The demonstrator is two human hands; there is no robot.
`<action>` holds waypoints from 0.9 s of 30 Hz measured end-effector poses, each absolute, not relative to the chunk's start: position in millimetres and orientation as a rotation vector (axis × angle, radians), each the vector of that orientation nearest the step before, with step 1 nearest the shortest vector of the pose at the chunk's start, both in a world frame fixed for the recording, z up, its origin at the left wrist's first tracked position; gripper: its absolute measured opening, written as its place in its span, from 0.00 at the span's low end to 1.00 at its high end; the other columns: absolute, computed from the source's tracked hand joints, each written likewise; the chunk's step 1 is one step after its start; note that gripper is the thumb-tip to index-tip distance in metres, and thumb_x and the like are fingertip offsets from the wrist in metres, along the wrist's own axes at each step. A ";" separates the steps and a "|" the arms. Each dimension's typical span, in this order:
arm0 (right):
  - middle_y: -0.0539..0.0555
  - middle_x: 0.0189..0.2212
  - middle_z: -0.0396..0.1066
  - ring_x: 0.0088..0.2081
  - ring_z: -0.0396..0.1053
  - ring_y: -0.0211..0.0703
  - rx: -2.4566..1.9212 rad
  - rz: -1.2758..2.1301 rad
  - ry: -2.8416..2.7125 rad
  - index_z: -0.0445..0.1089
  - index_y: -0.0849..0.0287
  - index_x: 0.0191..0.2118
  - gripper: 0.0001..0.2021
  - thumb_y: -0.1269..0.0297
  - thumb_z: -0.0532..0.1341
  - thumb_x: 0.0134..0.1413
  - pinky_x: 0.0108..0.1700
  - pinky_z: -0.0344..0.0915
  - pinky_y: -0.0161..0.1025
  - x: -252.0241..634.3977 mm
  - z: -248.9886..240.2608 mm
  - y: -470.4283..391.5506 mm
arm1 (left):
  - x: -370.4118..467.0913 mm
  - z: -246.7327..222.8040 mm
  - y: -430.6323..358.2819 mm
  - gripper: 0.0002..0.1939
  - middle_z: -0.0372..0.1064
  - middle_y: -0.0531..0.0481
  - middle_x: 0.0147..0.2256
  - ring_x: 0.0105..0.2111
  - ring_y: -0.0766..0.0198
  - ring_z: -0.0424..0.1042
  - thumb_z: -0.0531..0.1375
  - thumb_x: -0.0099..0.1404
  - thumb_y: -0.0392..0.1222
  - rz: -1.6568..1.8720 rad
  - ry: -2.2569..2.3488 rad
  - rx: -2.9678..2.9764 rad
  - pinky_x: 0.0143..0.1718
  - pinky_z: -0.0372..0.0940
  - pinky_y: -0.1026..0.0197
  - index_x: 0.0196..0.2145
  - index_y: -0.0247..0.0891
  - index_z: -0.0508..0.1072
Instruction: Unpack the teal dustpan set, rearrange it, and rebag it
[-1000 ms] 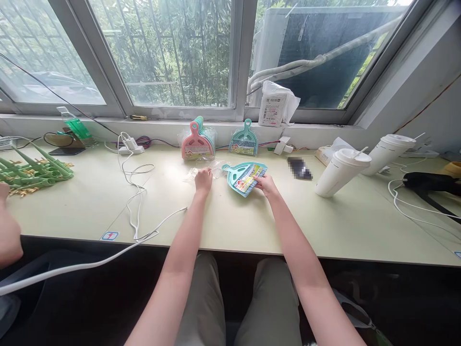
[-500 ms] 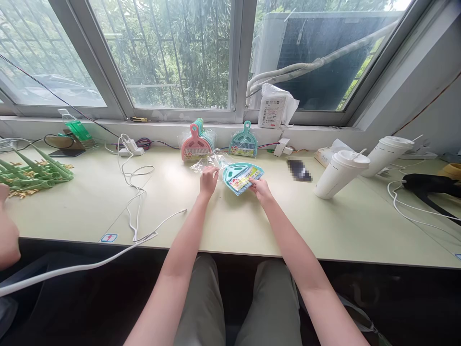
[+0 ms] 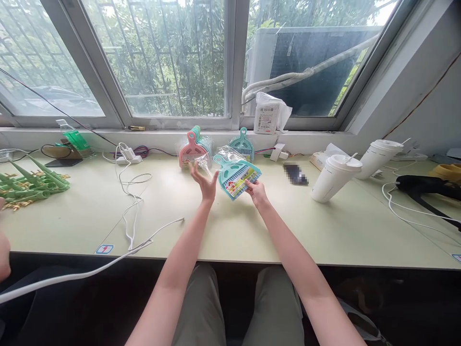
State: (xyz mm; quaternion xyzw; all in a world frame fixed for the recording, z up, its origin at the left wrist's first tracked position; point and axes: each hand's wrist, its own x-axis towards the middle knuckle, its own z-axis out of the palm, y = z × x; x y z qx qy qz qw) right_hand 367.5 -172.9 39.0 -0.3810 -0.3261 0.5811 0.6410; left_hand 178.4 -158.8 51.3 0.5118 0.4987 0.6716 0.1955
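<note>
A: Quick, what's in the R hand?
B: A teal plastic mini dustpan w/ a blue-bristled brush nested in it and a yellow printed label. Thumb's on the front by the label's lower R corner, so it's gripped at the wide edge.
A: Where's the set exactly?
B: Mid-view, above the pale yellow-green tabletop, tilted, handle pointing up-L. Can't tell if any edge touches the table.
A: And the L hand?
B: Raised just L of the set, fingers spread, thumb apart. Crinkled clear plastic film shows right by the fingers; can't tell if they touch it.
A: Stuff behind?
B: By the wall, 1 pink plastic dustpan set in front of a row of mint-green plastic dustpan sets. Another upright teal plastic dustpan set is directly behind the held set, partly hidden.
A: R side?
B: 1 dark flat item, pixelated, then 2 white lidded cups w/ straws.
A: Far L?
B: Pile of green cone-shaped pieces, approx level w/ the hands; part of another person's arm at the pic edge.
</note>
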 end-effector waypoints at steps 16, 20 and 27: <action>0.55 0.40 0.76 0.44 0.75 0.45 -0.826 1.159 -0.533 0.69 0.60 0.36 0.11 0.68 0.69 0.44 0.47 0.75 0.42 359.5 31.6 -171.1 | 207.1 37.7 -162.1 0.26 0.69 0.43 0.54 0.57 0.50 0.65 0.60 0.61 0.57 1.051 0.655 1.102 0.60 0.57 0.49 0.51 0.38 0.70; 0.53 0.38 0.77 0.37 0.77 0.44 -0.835 1.309 -0.645 0.69 0.58 0.38 0.13 0.68 0.69 0.46 0.42 0.77 0.43 369.9 35.3 -165.8 | 197.2 39.9 -163.2 0.28 0.66 0.44 0.56 0.58 0.48 0.62 0.61 0.61 0.57 1.010 0.677 1.194 0.58 0.57 0.44 0.55 0.43 0.67; 0.54 0.36 0.78 0.33 0.77 0.43 -0.845 1.364 -0.759 0.70 0.60 0.39 0.12 0.68 0.68 0.47 0.37 0.76 0.42 382.8 36.1 -162.1 | 195.5 39.7 -159.4 0.26 0.66 0.47 0.57 0.62 0.50 0.56 0.58 0.62 0.58 1.140 0.616 1.147 0.62 0.50 0.46 0.54 0.44 0.69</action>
